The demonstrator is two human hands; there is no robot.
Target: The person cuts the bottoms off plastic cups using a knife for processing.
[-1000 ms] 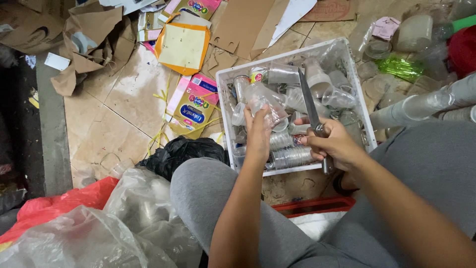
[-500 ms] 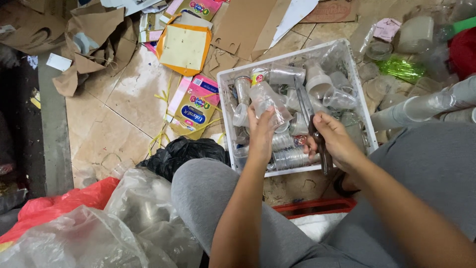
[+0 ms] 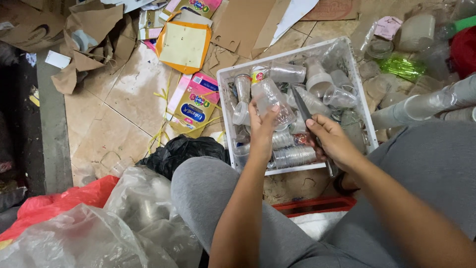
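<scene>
Over the near edge of a white crate of clear cups, the left hand clasps a thin plastic cup, probably light, easily crushed, best gripped around its wall; the right hand grasps a knife.

Perhaps recycling yard — plastic cups, cardboard

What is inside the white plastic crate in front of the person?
The white crate holds clear plastic cups, loose and stacked. The left hand holds one cup; the right hand holds a knife. The crate's bottom is covered.
</scene>
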